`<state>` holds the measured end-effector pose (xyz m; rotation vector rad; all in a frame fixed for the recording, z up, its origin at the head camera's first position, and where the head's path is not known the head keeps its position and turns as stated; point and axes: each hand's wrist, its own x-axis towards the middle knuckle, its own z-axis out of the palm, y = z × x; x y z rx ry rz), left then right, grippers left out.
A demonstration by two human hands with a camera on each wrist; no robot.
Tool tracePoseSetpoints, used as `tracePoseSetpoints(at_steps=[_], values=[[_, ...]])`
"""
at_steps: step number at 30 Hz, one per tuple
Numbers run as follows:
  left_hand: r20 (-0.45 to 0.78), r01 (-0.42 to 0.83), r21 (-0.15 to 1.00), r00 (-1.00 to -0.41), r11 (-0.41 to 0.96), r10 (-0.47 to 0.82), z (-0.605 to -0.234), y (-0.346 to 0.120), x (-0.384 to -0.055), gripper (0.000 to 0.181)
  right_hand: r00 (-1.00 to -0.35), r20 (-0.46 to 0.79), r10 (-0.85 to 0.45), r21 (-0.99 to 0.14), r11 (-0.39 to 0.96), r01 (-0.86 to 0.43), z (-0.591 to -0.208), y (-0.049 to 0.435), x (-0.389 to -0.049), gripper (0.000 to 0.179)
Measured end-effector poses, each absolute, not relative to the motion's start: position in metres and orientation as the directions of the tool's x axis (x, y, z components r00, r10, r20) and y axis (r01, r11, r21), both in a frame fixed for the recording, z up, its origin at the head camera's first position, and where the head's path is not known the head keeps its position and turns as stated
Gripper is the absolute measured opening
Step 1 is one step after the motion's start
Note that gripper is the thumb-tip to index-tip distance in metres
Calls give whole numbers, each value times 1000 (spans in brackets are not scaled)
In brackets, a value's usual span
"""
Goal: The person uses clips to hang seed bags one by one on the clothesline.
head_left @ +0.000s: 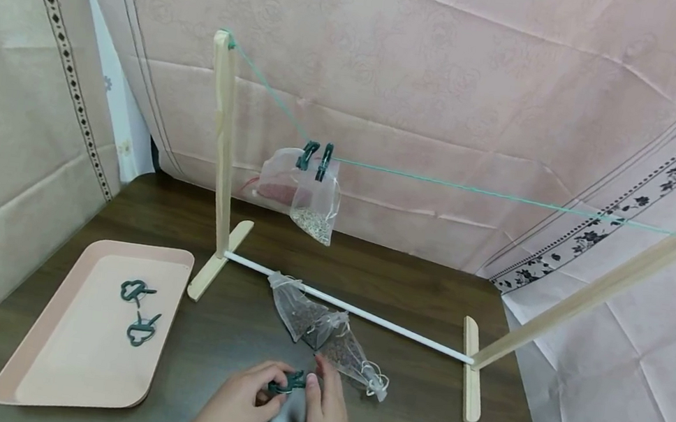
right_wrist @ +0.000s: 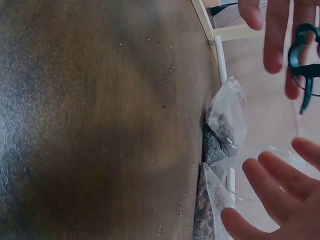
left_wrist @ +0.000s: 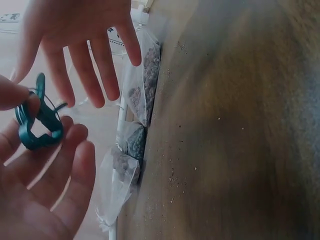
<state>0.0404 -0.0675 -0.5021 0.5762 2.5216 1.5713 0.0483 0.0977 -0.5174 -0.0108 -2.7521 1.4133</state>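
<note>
My left hand [head_left: 242,396] pinches a dark green spring clip [left_wrist: 48,119] between thumb and fingers, low over the near side of the table. My right hand [head_left: 327,414] is beside it, fingers straight and spread, its thumb close to the clip in the head view. Just beyond the hands lie sheer mesh bags with small grains: one at the left [head_left: 295,304], one with dark beads in the middle [left_wrist: 135,142], and one at the right with a white cord [head_left: 349,350].
Two green clips [head_left: 324,162] hold a pair of filled bags [head_left: 315,212] on a green string [head_left: 443,182] between wooden posts [head_left: 225,148]. A white rod [head_left: 405,332] joins the posts low down. At left, a pink tray [head_left: 64,346] carries two more clips [head_left: 141,332]. Crumbs dot the table.
</note>
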Motion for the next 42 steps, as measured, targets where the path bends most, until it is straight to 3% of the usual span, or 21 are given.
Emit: tracePoseSetpoints(at_steps=[8, 20, 26, 31, 35, 42], values=[[157, 301, 900, -898, 315, 411, -503, -70, 43, 14, -994, 96, -55, -763, 638, -109, -522, 97, 51, 39], [217, 345, 871, -908, 349, 357, -504, -72, 43, 28, -979, 113, -168, -789, 584, -191, -526, 97, 53, 35], [290, 410, 855, -886, 319, 363, -507, -75, 43, 29, -969, -13, -248, -896, 433, -99, -526, 98, 53, 38], [186, 298, 910, -915, 288, 358, -505, -77, 42, 25, -951, -110, -290, -943, 333, 7, -519, 97, 53, 36], [137, 244, 925, -930, 292, 342, -506, -77, 42, 26, -954, -114, -278, -945, 327, 18, -508, 94, 55, 33], [190, 277, 899, -944, 340, 269, -509, -72, 40, 29, -979, -50, -198, -957, 289, -9, -517, 87, 56, 28]])
